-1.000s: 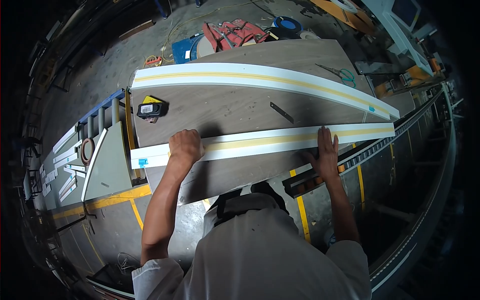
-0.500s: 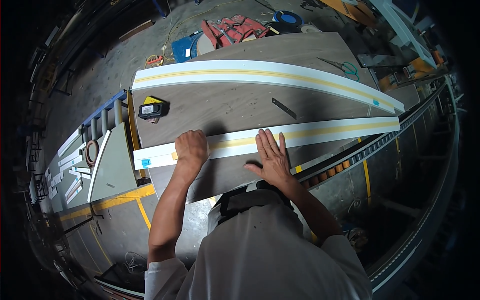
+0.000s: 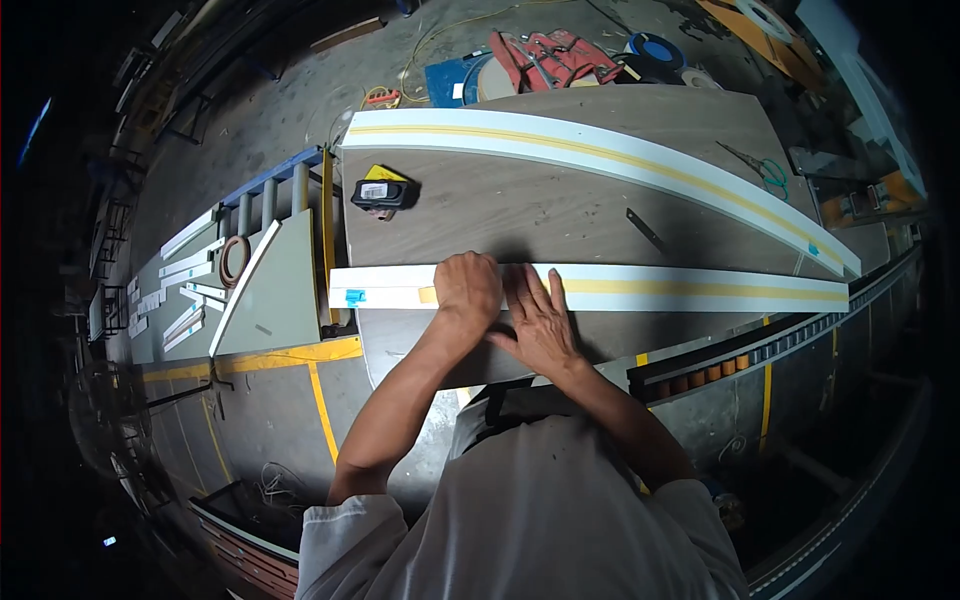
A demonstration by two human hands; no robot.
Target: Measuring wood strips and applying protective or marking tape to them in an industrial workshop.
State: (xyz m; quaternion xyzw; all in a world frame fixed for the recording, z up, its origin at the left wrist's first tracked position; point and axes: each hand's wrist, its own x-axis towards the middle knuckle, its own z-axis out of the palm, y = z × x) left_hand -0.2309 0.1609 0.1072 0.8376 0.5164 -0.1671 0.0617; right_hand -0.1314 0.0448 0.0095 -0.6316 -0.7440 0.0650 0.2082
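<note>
My left hand (image 3: 468,290) is closed in a fist on a long white strip (image 3: 640,274); whatever its fingers hold, if anything, is hidden. A yellow band (image 3: 700,290) runs along the strip's length, and its left part shows beside the fist. Just to the right, my right hand (image 3: 541,330) lies flat with fingers stretched over the same strip, close to the left hand. A small blue piece of tape (image 3: 355,297) marks the strip's left end. Beyond it lies a curved white strip (image 3: 590,140), also with a yellow band, resting on the brown worktable (image 3: 500,205).
A black-and-yellow tape measure (image 3: 380,192) sits at the table's left. A flat dark metal piece (image 3: 645,228) lies between the strips. Green-handled scissors (image 3: 772,178) rest at the far right. Past the table is a red cloth (image 3: 560,55) with tools. Conveyor rollers (image 3: 700,378) border the near right.
My right hand has slid left along the strip toward my left fist. The fist has moved slightly right. The whole view has shifted, with the table now farther right in it.
</note>
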